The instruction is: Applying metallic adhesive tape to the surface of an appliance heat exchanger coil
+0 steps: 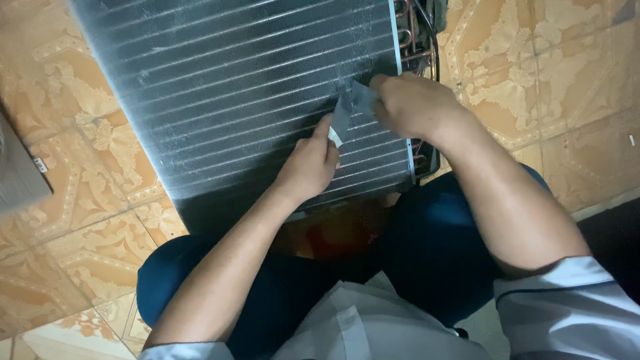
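Note:
A large finned metal coil panel [240, 87] leans on the floor in front of my knees, its thin aluminium fins crossed by pale horizontal lines. Both hands share a small grey flat comb-like piece [350, 107] pressed against the panel's lower right area. My left hand [310, 163] pinches its lower white end. My right hand [410, 103] grips its upper end, close to the panel's right edge. Copper tube bends [413, 33] show at that right edge.
Patterned tan floor tiles [80, 220] surround the panel. A grey boxy object [20, 177] sits at the left edge. My knees in dark blue trousers [433, 247] are below the panel. A dark mat [613, 233] lies at the right.

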